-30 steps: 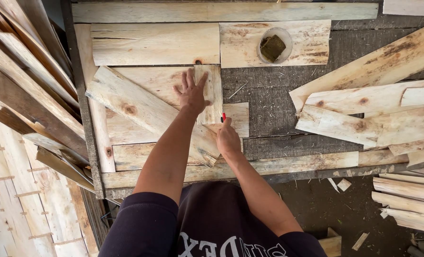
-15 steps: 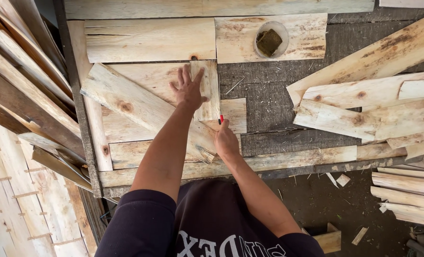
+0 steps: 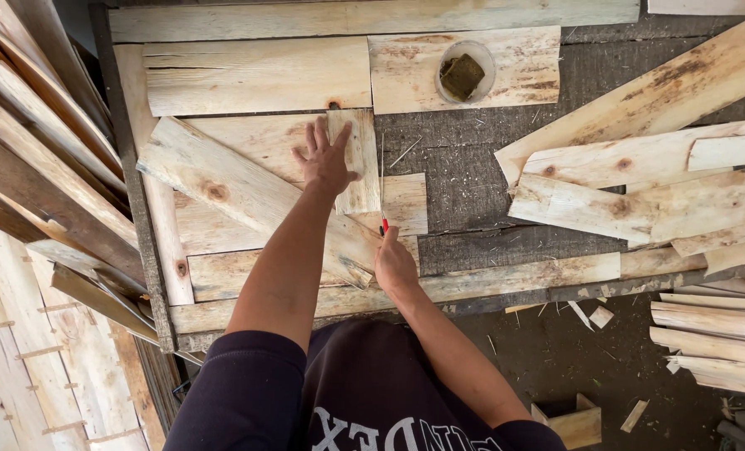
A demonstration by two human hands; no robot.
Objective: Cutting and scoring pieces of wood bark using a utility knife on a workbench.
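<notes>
My left hand (image 3: 326, 159) lies flat with fingers spread on a narrow upright wood piece (image 3: 357, 163) and the pale boards beneath it. A long slanted plank (image 3: 239, 196) crosses those boards just left of that hand. My right hand (image 3: 393, 263) grips a red pencil (image 3: 384, 225), its tip against the right edge of the narrow piece. All of this rests on a dark grey workbench (image 3: 472, 175).
A heap of rough wood offcuts (image 3: 640, 175) lies on the bench's right side. A round tub with a brown sponge (image 3: 464, 73) sits on a board at the back. Planks lean in a stack (image 3: 30, 150) at left. Scraps lie on the floor (image 3: 606, 367).
My left hand has slid slightly toward me and stays pressed on the narrow piece. The right hand with the pencil has barely shifted.
</notes>
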